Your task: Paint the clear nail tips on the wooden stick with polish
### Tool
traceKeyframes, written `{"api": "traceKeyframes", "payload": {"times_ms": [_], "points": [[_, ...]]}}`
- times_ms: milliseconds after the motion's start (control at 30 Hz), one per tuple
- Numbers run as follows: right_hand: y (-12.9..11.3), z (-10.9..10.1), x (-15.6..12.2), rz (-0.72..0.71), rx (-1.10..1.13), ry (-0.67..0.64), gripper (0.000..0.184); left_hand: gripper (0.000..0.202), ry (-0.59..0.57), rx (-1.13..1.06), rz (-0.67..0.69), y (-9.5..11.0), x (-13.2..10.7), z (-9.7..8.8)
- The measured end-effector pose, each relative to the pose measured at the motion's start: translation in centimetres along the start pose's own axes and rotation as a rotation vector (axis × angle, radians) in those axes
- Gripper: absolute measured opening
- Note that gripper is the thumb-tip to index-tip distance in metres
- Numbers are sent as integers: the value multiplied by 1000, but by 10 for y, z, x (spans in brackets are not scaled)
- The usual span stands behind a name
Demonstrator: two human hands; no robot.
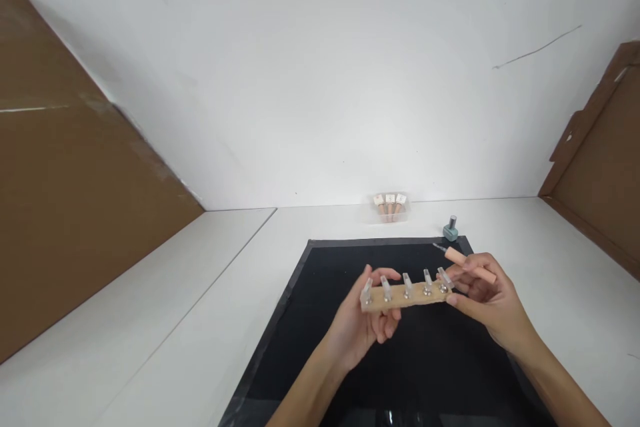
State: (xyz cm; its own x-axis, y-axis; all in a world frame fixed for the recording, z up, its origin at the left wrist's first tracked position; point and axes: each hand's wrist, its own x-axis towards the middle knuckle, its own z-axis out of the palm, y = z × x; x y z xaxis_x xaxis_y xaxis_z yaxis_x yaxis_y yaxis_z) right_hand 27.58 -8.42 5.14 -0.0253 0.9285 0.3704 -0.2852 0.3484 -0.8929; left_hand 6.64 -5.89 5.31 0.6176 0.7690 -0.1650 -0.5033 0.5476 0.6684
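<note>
Raised over the black mat is a tan strip that bears several clear nail tips on small metal posts. My left hand grips this strip around its left part, thumb behind and fingers curled underneath. At the strip's right end, my right hand pinches the edge by the last tip. The same right hand also holds a brush with a peach handle, its thin end pointing up and left. Whether the brush end carries any liquid is too small to tell.
A teal nail polish bottle with a silver cap stands at the mat's far right corner. Behind the mat, a clear box holds three peach items with white labels. Brown cardboard panels flank the white table.
</note>
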Motion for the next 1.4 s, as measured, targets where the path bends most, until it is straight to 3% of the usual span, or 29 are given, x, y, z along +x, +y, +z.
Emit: {"api": "traceKeyframes", "payload": {"times_ms": [100, 167, 333, 433, 500, 567, 667, 767, 1000, 1167, 1400], "points": [[0, -3, 2, -38, -73, 106, 26, 42, 8, 139, 241, 7, -4, -2], [3, -2, 3, -48, -108, 145, 27, 42, 55, 219, 320, 8, -4, -1], [13, 5, 4, -7, -166, 104, 28, 44, 268, 345, 390, 3, -1, -4], [13, 1, 6, 74, -239, 22, 29, 48, 314, 387, 381, 3, -1, -12], [10, -6, 8, 128, -312, -11, 28, 49, 293, 422, 363, 3, -3, -18], [5, -13, 10, 88, -410, 36, 19, 48, 258, 475, 344, 1, -5, -24], [1, -15, 11, -133, -384, 193, 12, 42, 182, 600, 297, -5, -8, -30], [1, -3, 9, -215, -410, 257, 12, 38, 89, 736, 241, -11, -9, -34], [2, 25, 5, -130, -353, 50, 9, 22, -41, 884, 298, -17, -9, -41], [0, 25, 3, 3, -376, 84, 8, 17, -70, 874, 286, -18, -10, -45], [-4, 30, 1, -80, -464, 44, 19, 14, -78, 938, 377, -17, -7, -43]]}}
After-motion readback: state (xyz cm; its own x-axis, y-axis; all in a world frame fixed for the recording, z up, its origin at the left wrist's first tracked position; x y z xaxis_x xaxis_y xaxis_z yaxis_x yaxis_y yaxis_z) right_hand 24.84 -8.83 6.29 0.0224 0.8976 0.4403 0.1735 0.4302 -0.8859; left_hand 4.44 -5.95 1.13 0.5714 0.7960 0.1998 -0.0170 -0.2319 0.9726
